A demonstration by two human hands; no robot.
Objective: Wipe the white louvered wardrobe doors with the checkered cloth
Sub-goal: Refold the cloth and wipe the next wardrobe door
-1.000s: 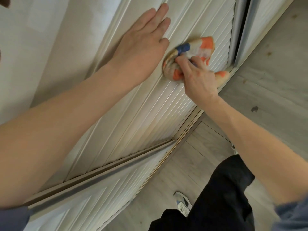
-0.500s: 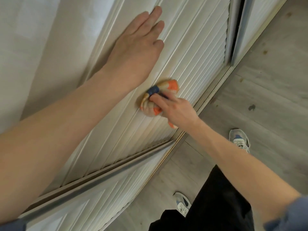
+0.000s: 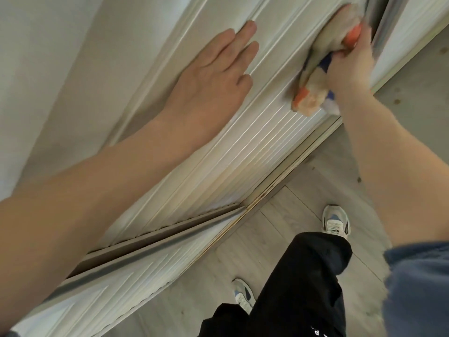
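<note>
The white louvered wardrobe door [image 3: 228, 152] runs diagonally through the head view. My left hand [image 3: 211, 76] lies flat on its left stile, fingers spread and holding nothing. My right hand [image 3: 349, 62] grips the bunched checkered cloth [image 3: 315, 79], cream with orange and blue patches, and presses it against the slats near the door's right edge. The cloth is motion-blurred. A second louvered door [image 3: 116, 285] overlaps below and to the left.
A dark gap [image 3: 379, 18] separates this door from another white panel [image 3: 408, 27] at the top right. The sliding track [image 3: 286, 176] borders grey wood-look flooring [image 3: 303, 203]. My black trousers [image 3: 298, 283] and two pale sneakers [image 3: 336, 222] are below.
My right hand has swept the cloth from the lower slats up and to the right along the door, toward its edge. The left hand stays flat on the door.
</note>
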